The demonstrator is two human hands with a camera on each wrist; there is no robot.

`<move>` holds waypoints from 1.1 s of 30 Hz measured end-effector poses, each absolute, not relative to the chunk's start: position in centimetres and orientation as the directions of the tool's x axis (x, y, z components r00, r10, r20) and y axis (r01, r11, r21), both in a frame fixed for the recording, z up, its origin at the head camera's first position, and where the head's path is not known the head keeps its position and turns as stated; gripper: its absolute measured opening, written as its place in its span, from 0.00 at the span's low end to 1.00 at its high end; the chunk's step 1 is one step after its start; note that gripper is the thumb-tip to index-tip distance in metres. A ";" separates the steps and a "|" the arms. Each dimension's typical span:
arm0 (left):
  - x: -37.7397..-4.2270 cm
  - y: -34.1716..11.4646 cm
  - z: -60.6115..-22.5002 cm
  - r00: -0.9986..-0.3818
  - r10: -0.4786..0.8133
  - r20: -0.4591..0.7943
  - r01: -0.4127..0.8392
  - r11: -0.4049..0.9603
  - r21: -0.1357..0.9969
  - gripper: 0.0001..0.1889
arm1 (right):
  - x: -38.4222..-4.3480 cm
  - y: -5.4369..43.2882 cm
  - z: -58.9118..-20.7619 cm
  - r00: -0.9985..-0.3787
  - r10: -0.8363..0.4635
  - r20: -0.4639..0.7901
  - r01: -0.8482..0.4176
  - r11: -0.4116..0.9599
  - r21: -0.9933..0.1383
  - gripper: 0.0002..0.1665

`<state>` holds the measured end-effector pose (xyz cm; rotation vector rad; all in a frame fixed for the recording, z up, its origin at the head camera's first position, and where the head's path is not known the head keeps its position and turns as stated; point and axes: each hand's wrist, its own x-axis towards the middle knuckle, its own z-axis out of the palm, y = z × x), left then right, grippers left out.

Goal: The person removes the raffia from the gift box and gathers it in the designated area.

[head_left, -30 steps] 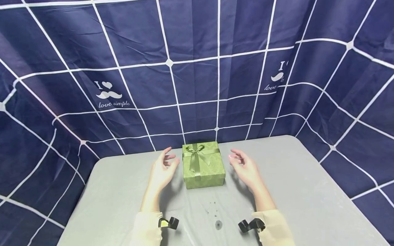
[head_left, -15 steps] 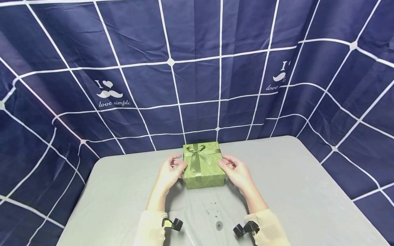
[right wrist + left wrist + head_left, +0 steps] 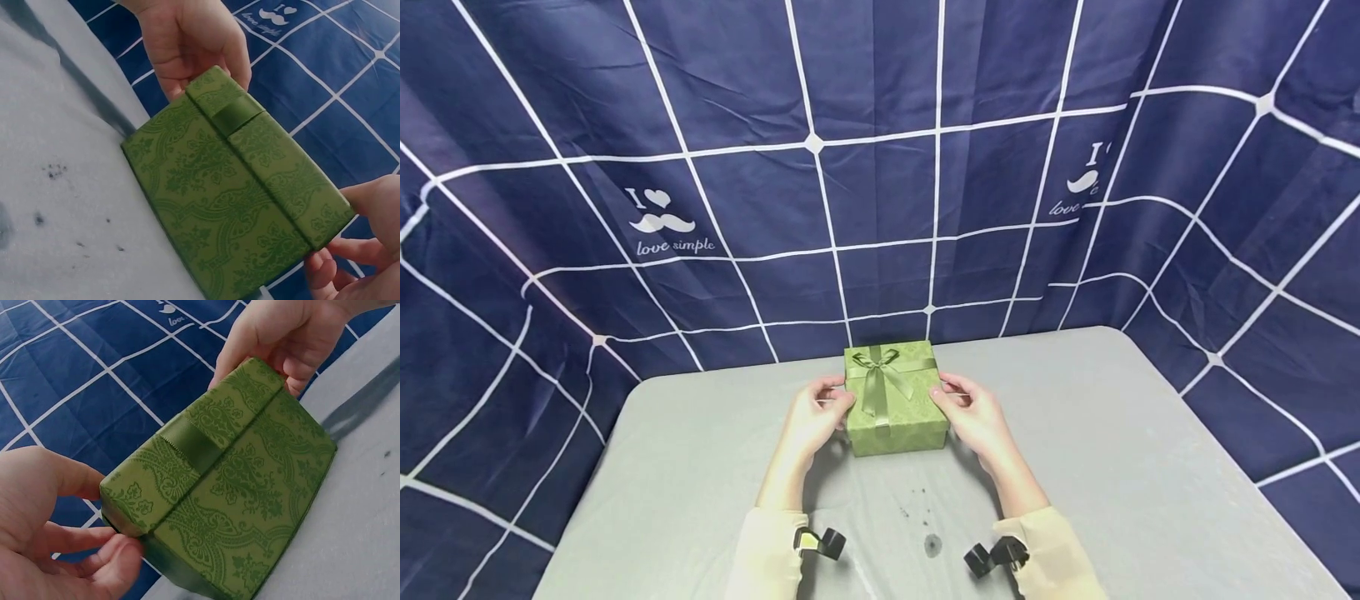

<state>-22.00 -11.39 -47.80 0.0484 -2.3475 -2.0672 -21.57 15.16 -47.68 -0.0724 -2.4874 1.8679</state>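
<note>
Green box (image 3: 898, 438), ribbon bow (image 3: 877, 364) on lid (image 3: 919, 407), near surface's (image 3: 700, 467) far edge. Left hand (image 3: 811, 423), right hand (image 3: 979, 423) pinching lid's opposite sides.

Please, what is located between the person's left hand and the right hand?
The green box with its ribbon bow lies between them, as the head view shows.

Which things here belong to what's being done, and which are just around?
In the job:
green box with its ribbon bow
left hand and right hand, both touching it

Just around:
gray table under the box
blue curtain behind
black devices at both wrists
</note>
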 end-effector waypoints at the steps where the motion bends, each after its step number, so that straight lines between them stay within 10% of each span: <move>1: -22.0 -11.4 -47.8 -0.999 -0.026 -0.023 -0.026 0.118 0.993 0.23 | -21.5 15.1 -47.6 -0.999 0.053 -0.007 0.021 0.277 -0.961 0.30; 33: -21.6 -10.9 -47.0 -0.995 0.009 -0.099 -0.098 0.088 0.991 0.25 | -21.7 15.1 -47.5 -0.999 0.038 -0.030 0.038 0.245 -0.969 0.31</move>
